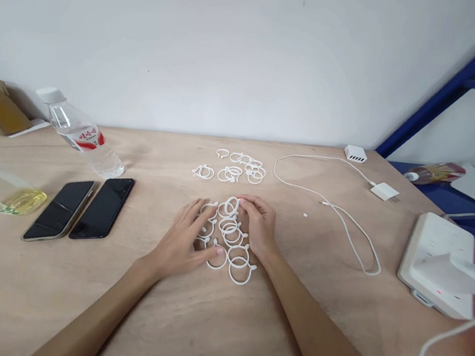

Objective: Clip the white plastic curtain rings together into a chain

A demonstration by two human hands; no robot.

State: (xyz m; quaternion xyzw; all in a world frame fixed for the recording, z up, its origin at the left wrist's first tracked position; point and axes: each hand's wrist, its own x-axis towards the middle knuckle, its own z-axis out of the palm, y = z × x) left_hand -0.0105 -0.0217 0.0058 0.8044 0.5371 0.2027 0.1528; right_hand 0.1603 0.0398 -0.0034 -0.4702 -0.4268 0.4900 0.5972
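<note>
wooden tabletop, rings, white wall

The bare wooden table, blue frame and white power strip suggest a plain workroom.

The left forearm and right forearm, both bare, enter from the lower edge and converge toward the centre. Left hand: palm down, fingers directed forward and slightly bent, thumb spread well apart and pointing inward. Right hand: palm turned inward, fingers curled, thumb and index fingertip near each other; contact between them is unclear.
</note>
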